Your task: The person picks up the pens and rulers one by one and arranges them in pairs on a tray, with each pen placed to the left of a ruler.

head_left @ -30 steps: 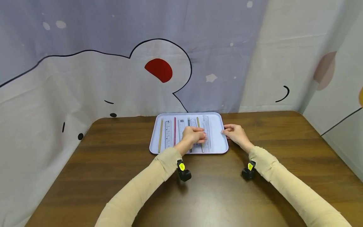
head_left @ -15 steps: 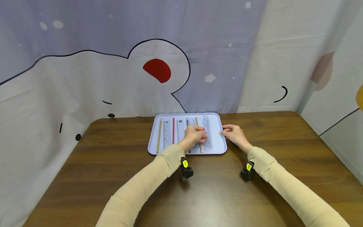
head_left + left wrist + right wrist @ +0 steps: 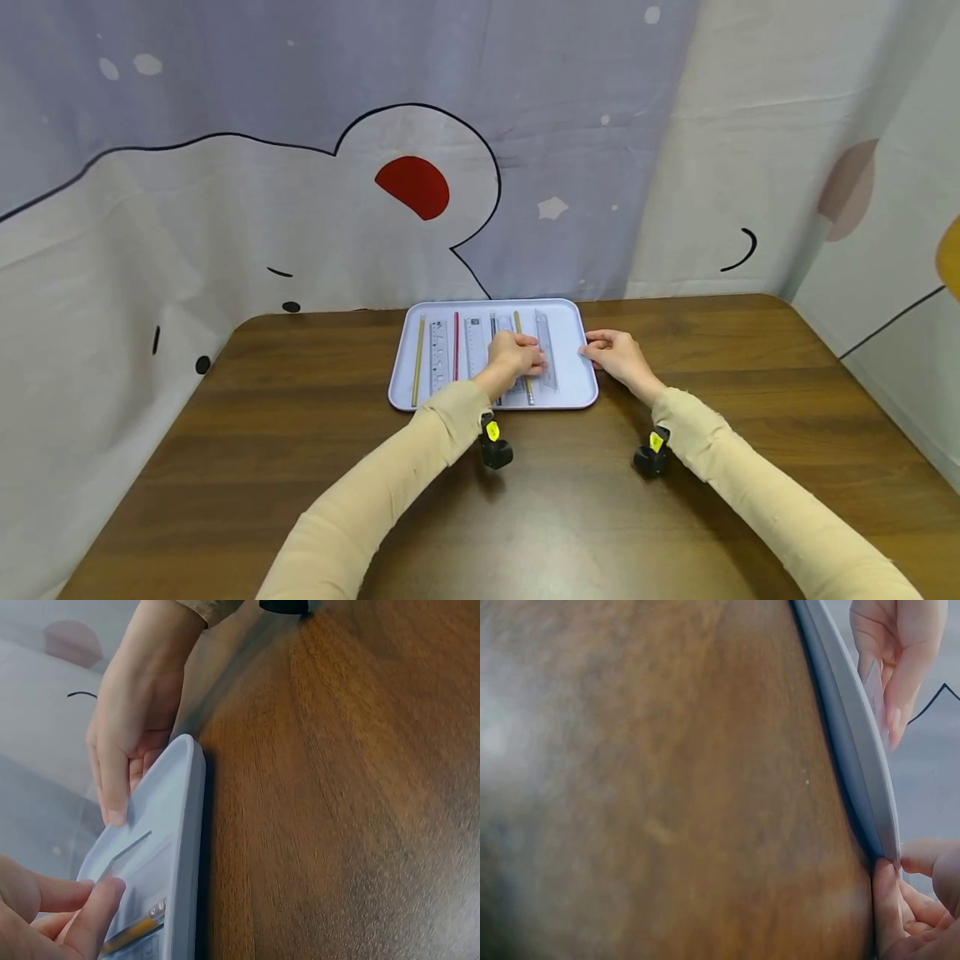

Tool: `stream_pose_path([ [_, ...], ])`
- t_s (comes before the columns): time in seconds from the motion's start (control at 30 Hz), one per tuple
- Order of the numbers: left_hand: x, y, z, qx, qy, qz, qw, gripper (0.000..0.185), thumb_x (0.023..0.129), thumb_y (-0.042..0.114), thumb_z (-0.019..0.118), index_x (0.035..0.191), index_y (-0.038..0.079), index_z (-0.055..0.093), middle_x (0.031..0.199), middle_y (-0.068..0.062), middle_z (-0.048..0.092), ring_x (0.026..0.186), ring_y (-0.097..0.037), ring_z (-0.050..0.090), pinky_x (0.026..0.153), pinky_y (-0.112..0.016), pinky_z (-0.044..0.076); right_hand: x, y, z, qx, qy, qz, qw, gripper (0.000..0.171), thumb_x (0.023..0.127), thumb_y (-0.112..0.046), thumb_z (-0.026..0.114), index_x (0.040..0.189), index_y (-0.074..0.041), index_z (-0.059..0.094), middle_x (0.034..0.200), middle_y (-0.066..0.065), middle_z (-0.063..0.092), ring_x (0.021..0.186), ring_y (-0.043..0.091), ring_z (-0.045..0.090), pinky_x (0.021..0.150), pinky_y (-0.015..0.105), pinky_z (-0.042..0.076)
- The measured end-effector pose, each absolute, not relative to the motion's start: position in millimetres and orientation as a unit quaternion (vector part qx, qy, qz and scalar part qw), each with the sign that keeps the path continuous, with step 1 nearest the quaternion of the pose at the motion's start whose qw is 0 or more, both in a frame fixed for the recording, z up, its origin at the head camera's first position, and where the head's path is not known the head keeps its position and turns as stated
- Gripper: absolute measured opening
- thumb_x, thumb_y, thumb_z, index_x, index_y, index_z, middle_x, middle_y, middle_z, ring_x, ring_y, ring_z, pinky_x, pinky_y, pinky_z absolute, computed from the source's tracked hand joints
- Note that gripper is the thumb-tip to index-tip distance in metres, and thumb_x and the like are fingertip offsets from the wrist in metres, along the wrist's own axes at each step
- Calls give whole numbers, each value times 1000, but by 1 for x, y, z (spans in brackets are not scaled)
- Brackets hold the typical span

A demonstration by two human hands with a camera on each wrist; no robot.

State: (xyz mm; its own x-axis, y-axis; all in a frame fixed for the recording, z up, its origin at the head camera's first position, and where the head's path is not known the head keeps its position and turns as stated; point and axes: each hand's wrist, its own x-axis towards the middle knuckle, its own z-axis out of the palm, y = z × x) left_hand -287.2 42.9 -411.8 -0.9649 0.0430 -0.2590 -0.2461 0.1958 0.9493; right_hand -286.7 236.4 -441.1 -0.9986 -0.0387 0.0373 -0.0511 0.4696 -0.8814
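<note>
Resting on the tray (image 3: 585, 392), the left hand (image 3: 516, 356) has its fingers curled down onto a clear ruler (image 3: 546, 360); the fingertips (image 3: 105, 889) press its near part, though whether they actually pinch it cannot be told. That ruler lies flat in the tray's right half, its long axis running from the near rim to the far rim, parallel to everything beside it. Printed scale marks show on the rulers, but they are too small to read, and no brand can be made out. Just left of the clear ruler lies a yellow pencil (image 3: 522, 367), partly under the hand, pointing the same way. Farther left lie a second ruler (image 3: 472, 346), a red pencil (image 3: 455, 346), a third ruler (image 3: 438, 354) and another yellow pencil (image 3: 417, 360), all side by side. The right hand (image 3: 617, 357) holds the tray's right rim, thumb over the edge and fingers curled beneath. The tray sits at the far middle of a brown table (image 3: 300, 433).
</note>
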Motion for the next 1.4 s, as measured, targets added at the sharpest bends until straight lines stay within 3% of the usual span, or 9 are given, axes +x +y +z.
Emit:
stream_pose_path([
  [0.23, -288, 48, -415, -65, 783, 611, 96, 28, 83, -5, 68, 111, -5, 68, 102, -19, 72, 79, -22, 73, 62, -22, 60, -286, 235, -438, 6, -872, 489, -6, 40, 91, -9, 62, 124, 13, 55, 105, 26, 65, 76, 6, 60, 66, 16, 57],
  [0.43, -288, 49, -418, -62, 785, 610, 90, 31, 81, -9, 69, 112, -6, 68, 107, -19, 71, 80, -23, 73, 61, -22, 60, -286, 235, -438, 11, -871, 490, -4, 41, 92, -10, 61, 124, 13, 55, 107, 28, 65, 79, 9, 62, 67, 17, 58],
  [0.8, -287, 46, -415, -58, 781, 616, 87, 29, 80, -8, 67, 110, -7, 68, 94, -24, 72, 58, -14, 66, 55, -22, 60, -289, 235, -441, 11, -869, 494, -2, 40, 91, -9, 62, 124, 13, 55, 107, 28, 65, 77, 7, 60, 65, 15, 56],
  [1.2, -278, 29, -409, -29, 770, 631, 87, 32, 85, -3, 63, 117, -7, 64, 105, -22, 70, 67, -16, 70, 62, -21, 60, -293, 237, -443, 7, -871, 491, -3, 41, 91, -9, 62, 125, 13, 54, 104, 25, 65, 74, 4, 58, 64, 13, 55],
  [1.4, -271, 13, -408, 6, 768, 635, 85, 29, 93, 2, 55, 120, -7, 63, 113, -23, 68, 88, -30, 72, 70, -23, 61, -293, 237, -443, 3, -864, 504, -2, 41, 91, -9, 63, 125, 12, 55, 104, 25, 66, 73, 1, 59, 65, 13, 56],
])
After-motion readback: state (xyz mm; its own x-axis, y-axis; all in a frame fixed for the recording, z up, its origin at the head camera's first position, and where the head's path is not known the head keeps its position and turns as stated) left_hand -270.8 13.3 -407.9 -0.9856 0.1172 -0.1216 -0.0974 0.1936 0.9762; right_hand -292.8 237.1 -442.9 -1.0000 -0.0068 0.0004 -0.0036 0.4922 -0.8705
